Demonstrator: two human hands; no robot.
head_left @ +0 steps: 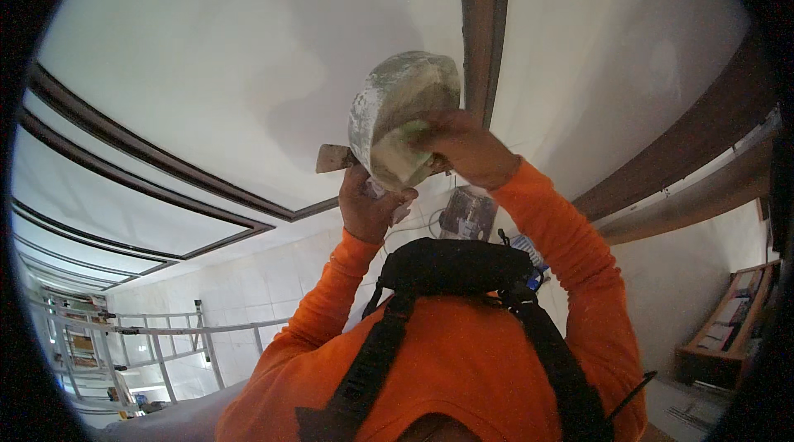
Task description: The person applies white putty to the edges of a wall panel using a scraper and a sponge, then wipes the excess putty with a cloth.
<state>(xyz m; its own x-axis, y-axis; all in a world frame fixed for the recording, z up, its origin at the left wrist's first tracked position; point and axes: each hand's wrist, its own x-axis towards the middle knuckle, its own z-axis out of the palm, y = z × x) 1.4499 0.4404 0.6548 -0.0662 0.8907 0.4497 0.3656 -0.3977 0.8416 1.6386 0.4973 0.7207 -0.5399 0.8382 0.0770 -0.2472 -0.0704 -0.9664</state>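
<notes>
A plaster-crusted grey bowl [364,115] is tilted up in front of me, its pale inside facing right. My left hand [364,204] grips it from below, fingers closed. Beside that hand a putty knife's flat, stained blade [333,158] sticks out to the left; its handle is hidden. My right hand [473,151] reaches over the bowl's near right side with its fingers curled. A pale greenish thing [405,138] shows at those fingertips, too blurred to name.
White panels with a dark brown frame [484,28] stand close ahead. A dirty bucket-like container [467,212] sits below my right forearm. Metal ladders [157,351] are at the lower left. A wooden shelf unit [728,318] is at the right.
</notes>
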